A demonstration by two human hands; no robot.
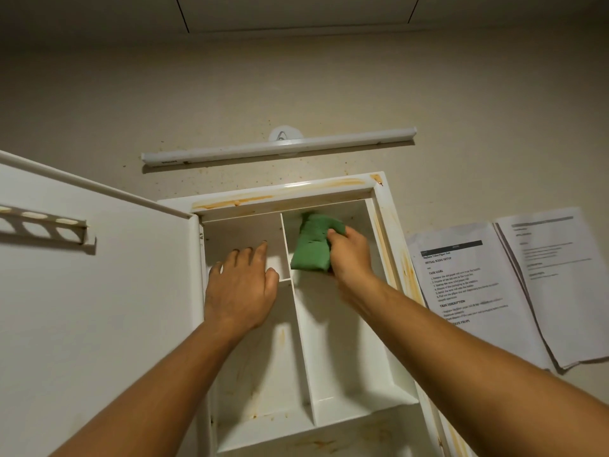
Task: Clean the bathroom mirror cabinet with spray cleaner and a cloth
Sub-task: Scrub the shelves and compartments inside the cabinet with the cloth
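From my seat at the feed, the white cabinet filled the centre and lower middle of the frame. It was a glossy moulded box with squared edges, and rusty orange streaks ran along its top and right rim. Its flat white door stood swung out across the left of the frame, carrying a narrow rail pierced with oval holes. A thin upright divider split the interior into a left and a right compartment.

The green cloth, soft and folded into a thick oblong pad, sat in the upper right compartment, just right of the divider. I saw the right hand gripping it, with the thumb and fingers curled round its right edge. The left hand lay in the upper left compartment, fingers straight and slightly spread, holding nothing, with the thumb near a short cross shelf.

Above the cabinet, a slim white light tube ran at a slant across the matte, speckled beige wall, with a clear round adhesive hook behind it. At the right of the frame hung printed paper sheets, flat, with slightly curled edges.
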